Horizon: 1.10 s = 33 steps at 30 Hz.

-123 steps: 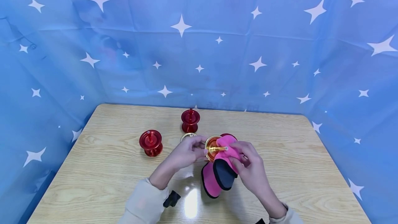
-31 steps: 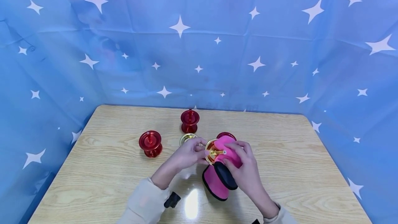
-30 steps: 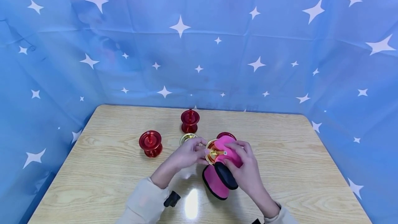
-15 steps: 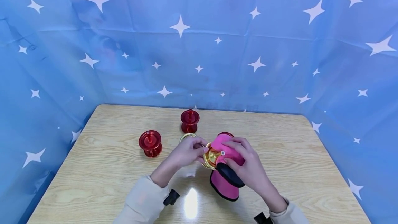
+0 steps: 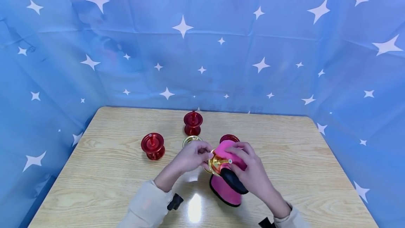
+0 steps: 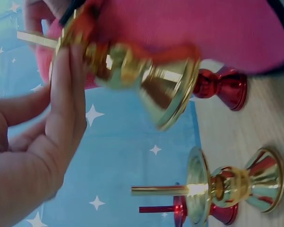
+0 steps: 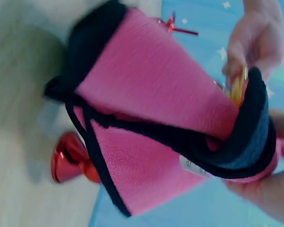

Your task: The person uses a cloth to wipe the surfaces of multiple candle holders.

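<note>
My left hand [image 5: 193, 157] pinches the dish rim of a gold candle holder [image 5: 216, 163] with an upright metal spike. The holder is raised off the table and tilted, its flared foot showing in the left wrist view. My right hand [image 5: 253, 166] grips a pink cloth [image 7: 156, 75] with black edging, bunched against the holder's dish beside the spike. Part of the cloth hangs below in folds, and a small white label [image 7: 193, 165] shows on it. Fingers of the right hand are partly hidden behind the cloth in the right wrist view.
A second gold candle holder [image 6: 227, 187] stands behind my left hand. Red candle holders stand at the left [image 5: 153, 146], at the back [image 5: 193, 123] and behind the cloth [image 5: 230, 138]. A blue star-patterned curtain [image 5: 202, 45] rises along the back of the wooden table [image 5: 300, 171].
The held candle holder has shifted slightly down and changed its tilt. The cloth and right hand have moved a little around its dish; the hanging cloth has swung right. Standing holders stay put.
</note>
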Motion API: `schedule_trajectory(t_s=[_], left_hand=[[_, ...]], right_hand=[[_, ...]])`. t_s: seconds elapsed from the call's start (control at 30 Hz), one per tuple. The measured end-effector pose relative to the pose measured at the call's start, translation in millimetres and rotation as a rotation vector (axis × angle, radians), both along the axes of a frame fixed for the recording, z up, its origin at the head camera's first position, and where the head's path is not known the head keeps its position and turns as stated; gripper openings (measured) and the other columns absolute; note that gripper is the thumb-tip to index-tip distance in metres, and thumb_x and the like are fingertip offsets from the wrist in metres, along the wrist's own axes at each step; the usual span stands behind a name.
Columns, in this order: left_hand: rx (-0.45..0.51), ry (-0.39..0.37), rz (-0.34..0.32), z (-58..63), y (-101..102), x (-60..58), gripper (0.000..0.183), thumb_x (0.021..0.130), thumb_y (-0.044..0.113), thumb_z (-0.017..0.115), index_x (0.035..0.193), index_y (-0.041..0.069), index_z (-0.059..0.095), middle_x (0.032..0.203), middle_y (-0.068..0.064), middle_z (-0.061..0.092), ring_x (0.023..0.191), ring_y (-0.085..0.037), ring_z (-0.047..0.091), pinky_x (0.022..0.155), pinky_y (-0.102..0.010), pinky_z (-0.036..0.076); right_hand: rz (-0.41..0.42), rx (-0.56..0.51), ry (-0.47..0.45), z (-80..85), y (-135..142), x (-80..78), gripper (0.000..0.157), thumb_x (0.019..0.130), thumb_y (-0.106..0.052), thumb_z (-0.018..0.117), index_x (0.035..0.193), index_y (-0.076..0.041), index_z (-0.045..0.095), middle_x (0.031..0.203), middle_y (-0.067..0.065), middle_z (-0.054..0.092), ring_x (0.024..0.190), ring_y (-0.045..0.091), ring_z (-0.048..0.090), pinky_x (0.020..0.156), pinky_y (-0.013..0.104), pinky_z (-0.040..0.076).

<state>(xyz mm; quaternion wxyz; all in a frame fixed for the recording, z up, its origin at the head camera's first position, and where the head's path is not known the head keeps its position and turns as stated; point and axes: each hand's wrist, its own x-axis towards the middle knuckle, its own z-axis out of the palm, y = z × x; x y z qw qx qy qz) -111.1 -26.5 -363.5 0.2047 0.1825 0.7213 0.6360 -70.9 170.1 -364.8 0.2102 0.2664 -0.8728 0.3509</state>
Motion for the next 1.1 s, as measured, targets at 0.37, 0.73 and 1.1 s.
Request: schedule_trajectory(t_s=[0.37,0.73,1.1], left_hand=[[0.030,-0.078,0.137,3.2,2,-0.4,0.012,0.089,-0.006,0.050,0.096,-0.014,0.056,0.077,-0.012,0.057,0.057,-0.011,0.057,0.061,-0.032,0.055],[0.123,-0.134,0.209,3.3,-6,-3.6,0.020,0.092,-0.003,0.048,0.107,-0.016,0.052,0.087,-0.017,0.058,0.065,-0.014,0.061,0.066,-0.029,0.055],[0.270,-0.159,0.203,17.1,-14,-6.5,0.026,0.095,0.001,0.043,0.113,-0.018,0.047,0.098,-0.025,0.057,0.070,-0.016,0.064,0.075,-0.031,0.054]], right_hand=[[-0.011,0.033,-0.016,6.5,4,-0.5,0.050,0.062,0.008,0.079,0.106,-0.005,0.060,0.105,0.011,0.053,0.087,0.023,0.057,0.064,0.030,0.051],[-0.078,-0.159,-0.071,6.4,8,4.7,0.051,0.059,0.021,0.072,0.101,-0.006,0.063,0.103,0.008,0.055,0.089,0.014,0.054,0.068,0.017,0.048],[0.050,-0.306,-0.134,-3.1,13,3.1,0.051,0.060,0.028,0.066,0.102,-0.002,0.059,0.104,0.012,0.053,0.090,0.006,0.052,0.063,0.016,0.051]])
